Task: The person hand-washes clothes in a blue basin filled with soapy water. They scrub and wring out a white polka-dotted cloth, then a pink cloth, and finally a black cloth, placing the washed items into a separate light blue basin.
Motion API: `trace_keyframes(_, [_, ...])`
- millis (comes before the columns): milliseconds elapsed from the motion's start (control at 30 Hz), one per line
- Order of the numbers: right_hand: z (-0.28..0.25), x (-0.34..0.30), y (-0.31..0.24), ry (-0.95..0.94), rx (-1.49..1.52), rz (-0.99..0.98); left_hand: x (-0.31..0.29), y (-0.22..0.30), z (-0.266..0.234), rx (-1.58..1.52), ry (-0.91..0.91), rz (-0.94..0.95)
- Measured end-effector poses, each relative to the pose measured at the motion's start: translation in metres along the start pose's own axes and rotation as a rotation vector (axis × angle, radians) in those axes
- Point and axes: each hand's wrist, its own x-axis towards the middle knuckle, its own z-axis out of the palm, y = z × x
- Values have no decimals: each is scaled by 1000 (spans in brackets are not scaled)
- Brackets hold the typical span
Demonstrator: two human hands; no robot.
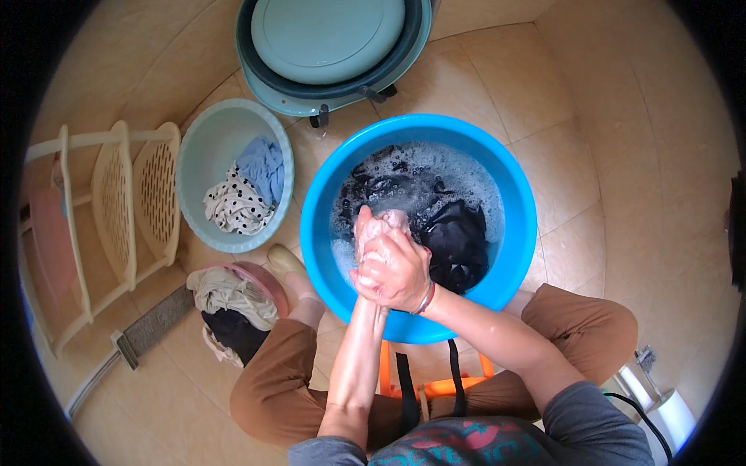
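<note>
Above the near left part of a blue basin (312, 256), my two hands are pressed together. A small pale pink, soapy cloth (388, 221) appears bunched between them, though its full shape is hidden. My right hand (400, 272), with a band at its wrist, wraps over the cloth from the near right. Largely covered by it, my left hand (362, 233) closes round the cloth from the left side. Below them, dark wet clothing (457, 241) lies in foamy water inside the basin, partly rising above the surface.
A pale green basin (186, 186) at left holds dotted and blue cloths. Nearer, a pink basin (268, 283) holds pale and dark clothes, beside a flat mop (159, 318). A cream rack (116, 210) stands far left; folded tubs (330, 39) lean at the back.
</note>
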Motion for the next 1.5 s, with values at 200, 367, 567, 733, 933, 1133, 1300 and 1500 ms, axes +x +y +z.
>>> trace_keyframes(200, [4,9,21,58,91,106,7,-4,-5,284,186,232])
trace_keyframes(367, [19,-8,78,57,14,500,-11,-9,44,302,443,299])
trace_keyframes(567, [24,-53,148,36,394,1131,-21,-20,32,232,237,254])
trace_keyframes(733, [-31,-47,145,93,664,1443,-46,6,48,300,275,292])
trace_keyframes(933, [-72,-36,133,327,694,1332,-53,11,35,470,337,559])
trace_keyframes(1133, [-76,-21,101,-21,310,797,-77,12,58,596,170,498])
trace_keyframes(1300, [-101,5,43,-30,449,770,-98,4,84,788,100,555])
trace_keyframes(1500, [-163,43,-29,40,751,685,-91,15,53,1520,456,583])
